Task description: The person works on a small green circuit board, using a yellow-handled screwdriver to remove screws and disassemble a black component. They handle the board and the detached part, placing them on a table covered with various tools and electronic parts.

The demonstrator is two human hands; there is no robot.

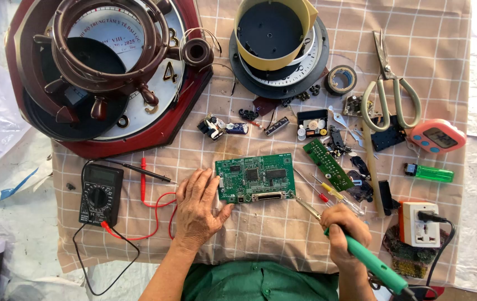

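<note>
Far left: dark red clock case (155, 131) with brown ring frame (104, 50). Below it, black multimeter (100, 193) with red and black leads (152, 206). Left hand (198, 207) flat, fingers spread, pressing on left edge of green circuit board (255, 177) at centre of checked cloth (283, 234). Right hand (345, 229) near right, clenched around green soldering iron (369, 262), tip just beside board's near right corner. Farther right: scissors (390, 89), green lighter (429, 173), white socket adapter (420, 223).
</note>
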